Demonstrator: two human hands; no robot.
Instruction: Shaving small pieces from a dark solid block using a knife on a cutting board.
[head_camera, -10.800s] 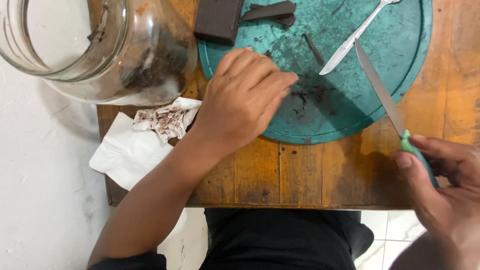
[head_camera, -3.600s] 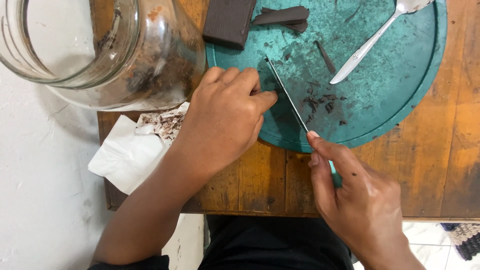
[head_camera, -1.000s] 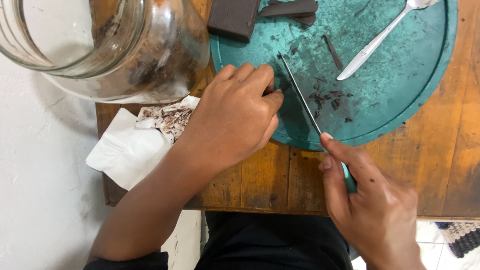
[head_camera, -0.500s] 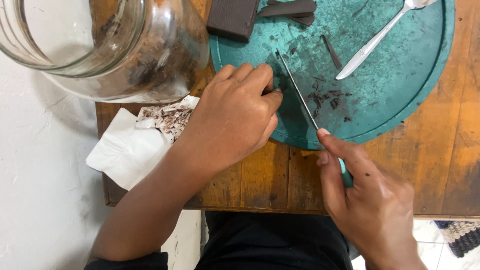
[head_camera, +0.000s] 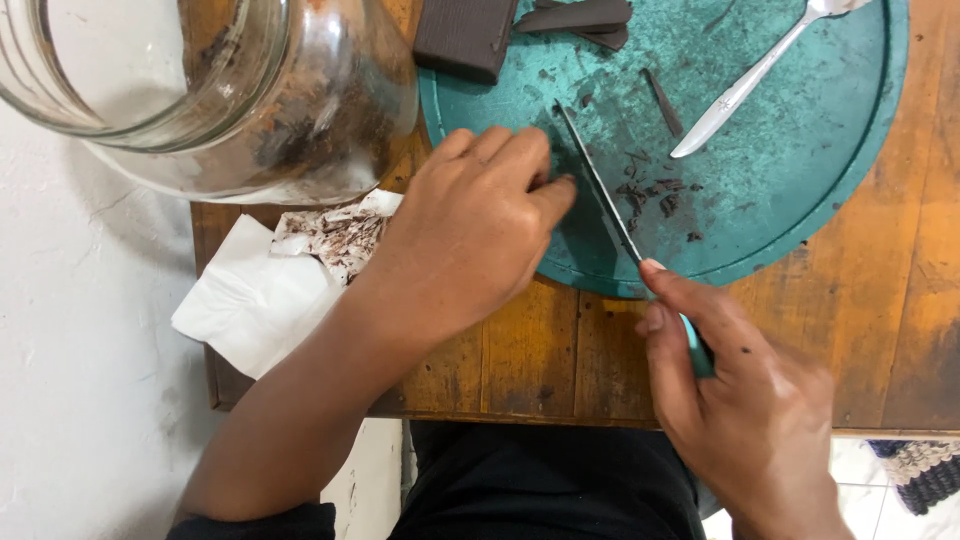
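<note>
Item: chocolate chopping on a round teal board (head_camera: 820, 170), set on a wooden table (head_camera: 900, 330). Right hand (head_camera: 745, 410) is closed around the green handle of a knife (head_camera: 600, 190), index finger laid along the spine, the blade angled across the board. Left hand (head_camera: 480, 235) rests palm down at the board's near rim, fingers curled together beside the blade, apparently pinning a small piece that is hidden beneath them. Dark shavings (head_camera: 655, 195) lie just right of the blade; a chocolate slab (head_camera: 465, 35) and loose strips sit at the far edge, a spoon (head_camera: 750, 80) to the right. Step judged: mid-slicing; the next cut calls for fingertips tucked clear of the edge and a steady downward press. A glass jar (head_camera: 220, 100) and a smeared white napkin (head_camera: 270, 295) lie left. Against half a second earlier: hands, blade and shavings are placed almost identically; no visible shift.
</note>
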